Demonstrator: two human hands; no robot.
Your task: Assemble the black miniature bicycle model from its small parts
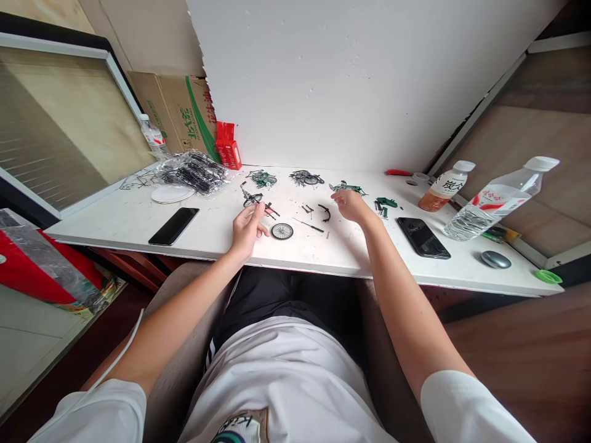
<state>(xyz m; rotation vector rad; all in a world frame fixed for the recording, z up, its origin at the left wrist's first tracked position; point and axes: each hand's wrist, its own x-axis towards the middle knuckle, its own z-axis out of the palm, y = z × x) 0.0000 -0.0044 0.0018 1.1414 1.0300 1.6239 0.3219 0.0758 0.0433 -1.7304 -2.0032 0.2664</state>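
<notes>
Head view: how is the left hand (pixel 245 229), just left of the round, black, spoked plastic-looking wheel (pixel 282 231)?
— Half open, fingers loosely curled near a thin black-and-red part (pixel 270 211) beyond the wheel; I cannot tell whether it holds anything.
— And the right hand (pixel 349 204)?
— Beyond the wheel to its right, fingers bent at slender green plastic-looking parts (pixel 355 187); its grip is hidden.

Some printed words can be read.
Cardboard box (pixel 159 101) carries green 北大荒 and red 花生油; bottle with orange drink (pixel 446 187) shows 炭; white shirt (pixel 286 375) has "Kid", partly cut; red letters on large water bottle (pixel 496 203) are unclear.
</notes>
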